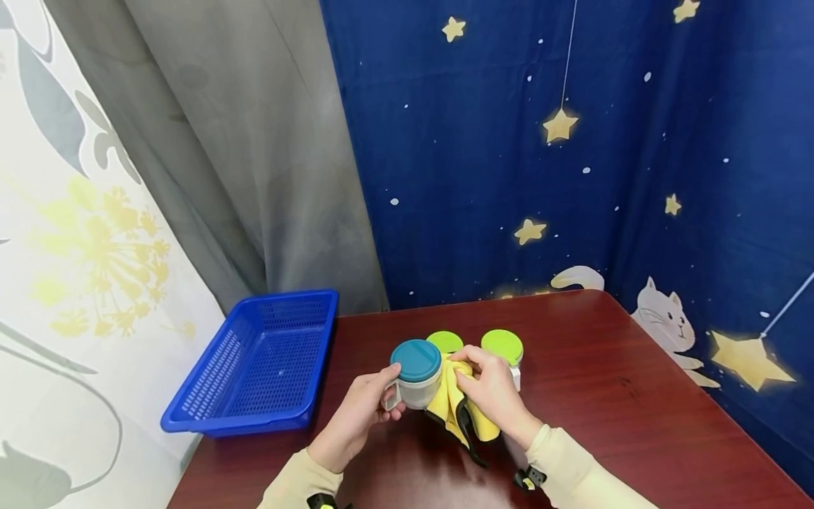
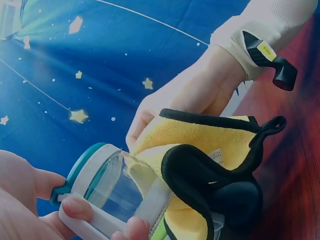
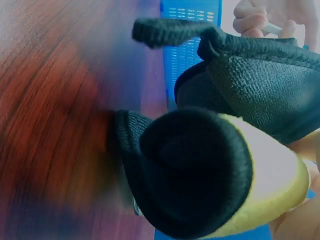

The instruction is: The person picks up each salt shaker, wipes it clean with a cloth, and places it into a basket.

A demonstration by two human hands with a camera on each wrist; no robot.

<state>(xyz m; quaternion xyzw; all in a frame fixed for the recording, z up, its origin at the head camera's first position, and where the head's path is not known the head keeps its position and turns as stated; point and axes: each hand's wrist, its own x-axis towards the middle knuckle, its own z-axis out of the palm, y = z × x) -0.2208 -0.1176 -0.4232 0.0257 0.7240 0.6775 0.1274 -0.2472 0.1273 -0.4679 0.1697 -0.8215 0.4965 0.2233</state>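
By its handle my left hand (image 1: 361,408) holds a clear jar (image 2: 117,185) with a teal lid (image 1: 416,360), lifted above the table. A yellow cloth with black edging (image 1: 459,403) is pinched in my right hand (image 1: 492,387) and lies against the jar's side. In the left wrist view the cloth (image 2: 210,135) hangs in folds, with a black loop at one corner. The right wrist view is mostly filled by the cloth's dark folds (image 3: 195,165). Behind the hands stand two jars with green lids, one lid (image 1: 445,342) partly covered and the other lid (image 1: 502,346) by my right hand.
A blue perforated basket (image 1: 244,423) stands on the left of the dark red wooden table (image 1: 610,367). Grey and navy star-patterned curtains (image 1: 470,177) hang behind the table, and a patterned pale cloth (image 1: 95,297) hangs at the left.
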